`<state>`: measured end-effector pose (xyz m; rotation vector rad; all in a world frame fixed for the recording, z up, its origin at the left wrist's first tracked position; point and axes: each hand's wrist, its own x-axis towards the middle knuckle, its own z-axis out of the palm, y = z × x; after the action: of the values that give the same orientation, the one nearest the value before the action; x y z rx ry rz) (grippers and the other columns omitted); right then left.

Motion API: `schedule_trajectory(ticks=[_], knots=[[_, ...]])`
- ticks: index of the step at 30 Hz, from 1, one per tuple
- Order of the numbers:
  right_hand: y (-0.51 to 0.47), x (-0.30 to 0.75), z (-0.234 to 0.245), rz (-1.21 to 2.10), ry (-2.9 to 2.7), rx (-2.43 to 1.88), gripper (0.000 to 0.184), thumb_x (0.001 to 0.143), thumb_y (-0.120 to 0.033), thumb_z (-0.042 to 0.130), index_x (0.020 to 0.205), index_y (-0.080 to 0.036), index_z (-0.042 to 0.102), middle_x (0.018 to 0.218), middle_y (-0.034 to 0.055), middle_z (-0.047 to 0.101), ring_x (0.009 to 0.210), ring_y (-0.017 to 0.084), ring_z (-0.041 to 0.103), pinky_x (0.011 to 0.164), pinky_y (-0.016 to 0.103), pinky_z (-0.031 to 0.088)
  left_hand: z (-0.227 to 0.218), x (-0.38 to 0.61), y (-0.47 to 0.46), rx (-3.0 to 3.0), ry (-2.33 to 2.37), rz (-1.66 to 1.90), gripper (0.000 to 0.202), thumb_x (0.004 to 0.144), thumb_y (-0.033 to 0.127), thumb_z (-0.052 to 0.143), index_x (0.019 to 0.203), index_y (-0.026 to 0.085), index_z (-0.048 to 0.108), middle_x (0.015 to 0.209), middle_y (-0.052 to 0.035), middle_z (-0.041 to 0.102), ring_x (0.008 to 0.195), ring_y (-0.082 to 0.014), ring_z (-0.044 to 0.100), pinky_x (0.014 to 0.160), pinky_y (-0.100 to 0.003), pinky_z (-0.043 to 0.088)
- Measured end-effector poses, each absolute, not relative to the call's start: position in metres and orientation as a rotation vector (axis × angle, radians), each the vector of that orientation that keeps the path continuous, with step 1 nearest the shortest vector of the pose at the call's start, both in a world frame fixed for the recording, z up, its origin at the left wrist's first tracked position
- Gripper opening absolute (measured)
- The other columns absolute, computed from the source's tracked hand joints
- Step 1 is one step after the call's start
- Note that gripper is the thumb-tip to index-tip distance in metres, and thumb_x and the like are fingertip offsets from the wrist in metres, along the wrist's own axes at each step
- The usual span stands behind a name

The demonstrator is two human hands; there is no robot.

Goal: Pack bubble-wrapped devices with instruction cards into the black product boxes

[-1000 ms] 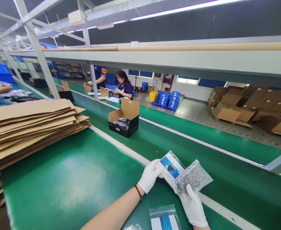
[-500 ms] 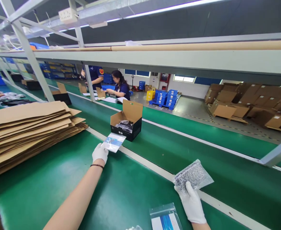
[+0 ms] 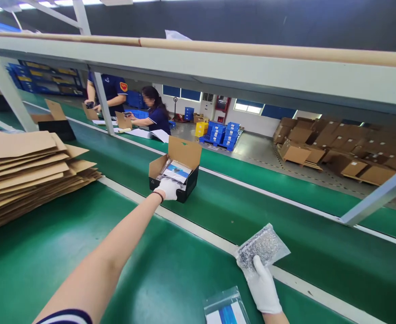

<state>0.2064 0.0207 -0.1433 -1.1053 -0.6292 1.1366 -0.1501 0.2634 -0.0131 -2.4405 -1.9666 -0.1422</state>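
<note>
My left hand, in a white glove, reaches far out to the open black box with cardboard flaps on the green conveyor belt. A clear bag with a blue-and-white leaflet lies in the box just past its fingers; whether the fingers still grip it is hidden. My right hand, also gloved, holds up a grey bubble-wrap pouch near the belt's white edge strip. Another clear bag with a blue-and-white leaflet lies on the bench below my right hand.
A stack of flat cardboard sheets fills the left of the green bench. Two people work farther along the belt by more open boxes. A grey shelf beam runs overhead. Brown cartons and blue crates stand on the floor beyond.
My left hand has carried the leaflet bag away from my right hand, across the bench and into the open black box. My right hand has kept hold of the bubble-wrap pouch.
</note>
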Motion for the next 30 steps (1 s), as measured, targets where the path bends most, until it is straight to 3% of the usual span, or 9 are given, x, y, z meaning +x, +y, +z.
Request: schedule_trajectory(ticks=[3, 6, 9, 12, 16, 21, 24, 27, 30], knots=[[0.019, 0.202, -0.134, 1.26, -0.514, -1.034, 0.052, 0.068, -0.052, 0.078, 0.108, -0.021, 0.066, 0.11, 0.0079, 0.072, 0.109, 0.028, 0.064, 0.09, 0.046, 0.055, -0.021, -0.133, 0.246, -2.488, -1.806, -0.054, 0.026, 0.075, 0.025, 0.068, 0.1, 0.023, 0.076, 0.116, -0.0104, 0.07, 0.119, -0.0345, 0.055, 0.104, -0.047, 0.036], [0.017, 0.197, -0.121, 1.25, -0.575, -1.072, 0.051, 0.071, -0.061, 0.072, 0.1, -0.019, 0.068, 0.095, 0.0081, 0.074, 0.08, 0.023, 0.068, 0.068, 0.036, 0.057, -0.02, -0.109, 0.229, -2.563, -1.696, 0.01, 0.023, 0.079, 0.024, 0.063, 0.098, 0.021, 0.076, 0.11, -0.0111, 0.072, 0.113, -0.0318, 0.059, 0.098, -0.043, 0.041], [0.02, 0.187, -0.1, 1.193, -0.746, -1.185, 0.054, 0.076, -0.067, 0.063, 0.087, -0.014, 0.069, 0.074, 0.0075, 0.071, 0.055, 0.015, 0.058, 0.054, 0.029, 0.049, -0.017, -0.083, 0.213, -2.594, -1.659, 0.055, 0.023, 0.082, 0.019, 0.057, 0.095, 0.012, 0.075, 0.1, -0.018, 0.072, 0.103, -0.033, 0.064, 0.089, -0.043, 0.046], [0.036, 0.17, -0.067, 1.084, -0.82, -1.193, 0.053, 0.076, -0.062, 0.065, 0.101, -0.015, 0.069, 0.093, 0.0091, 0.073, 0.082, 0.022, 0.066, 0.075, 0.035, 0.054, -0.007, -0.074, 0.205, -2.583, -1.683, 0.084, 0.029, 0.081, 0.019, 0.057, 0.103, 0.009, 0.072, 0.104, -0.0213, 0.07, 0.1, -0.0339, 0.064, 0.085, -0.043, 0.048], [0.074, 0.148, -0.01, 0.927, -1.172, -1.113, 0.055, 0.078, -0.053, 0.064, 0.119, -0.018, 0.062, 0.124, 0.0085, 0.065, 0.121, 0.026, 0.055, 0.108, 0.042, 0.039, 0.015, -0.088, 0.213, -2.59, -1.774, 0.196, 0.033, 0.075, 0.038, 0.064, 0.096, 0.016, 0.074, 0.1, -0.0155, 0.072, 0.093, -0.0311, 0.066, 0.077, -0.036, 0.051], [0.123, 0.131, 0.046, 0.83, -1.49, -1.159, 0.051, 0.077, -0.045, 0.065, 0.118, -0.014, 0.061, 0.123, 0.0101, 0.067, 0.114, 0.025, 0.06, 0.106, 0.04, 0.041, 0.026, -0.091, 0.22, -2.663, -1.807, 0.389, 0.048, 0.063, 0.051, 0.074, 0.1, 0.019, 0.075, 0.1, -0.0122, 0.073, 0.092, -0.0309, 0.067, 0.081, -0.035, 0.052], [0.147, 0.121, 0.056, 0.899, -1.496, -1.126, 0.055, 0.077, -0.04, 0.066, 0.124, -0.011, 0.058, 0.127, 0.0117, 0.064, 0.116, 0.024, 0.06, 0.106, 0.037, 0.042, 0.022, -0.087, 0.222, -2.825, -1.633, 0.352, 0.048, 0.07, 0.052, 0.069, 0.108, 0.022, 0.074, 0.121, -0.0099, 0.067, 0.106, -0.0298, 0.063, 0.093, -0.034, 0.048], [0.165, 0.109, 0.051, 0.967, -1.478, -1.085, 0.056, 0.08, -0.035, 0.062, 0.129, -0.009, 0.053, 0.132, 0.013, 0.061, 0.119, 0.022, 0.059, 0.106, 0.034, 0.041, 0.017, -0.09, 0.231, -3.025, -1.329, 0.141, 0.032, 0.088, 0.038, 0.051, 0.107, 0.026, 0.074, 0.145, -0.0031, 0.049, 0.125, -0.0246, 0.051, 0.107, -0.032, 0.037], [0.18, 0.1, 0.041, 0.957, -1.496, -1.167, 0.053, 0.086, -0.034, 0.054, 0.133, -0.009, 0.049, 0.135, 0.0125, 0.058, 0.121, 0.019, 0.058, 0.103, 0.033, 0.043, 0.013, -0.093, 0.245, -2.939, -1.273, 0.09, 0.03, 0.089, 0.024, 0.049, 0.103, 0.027, 0.075, 0.149, -0.0017, 0.045, 0.139, -0.026, 0.032, 0.117, -0.042, 0.021]])
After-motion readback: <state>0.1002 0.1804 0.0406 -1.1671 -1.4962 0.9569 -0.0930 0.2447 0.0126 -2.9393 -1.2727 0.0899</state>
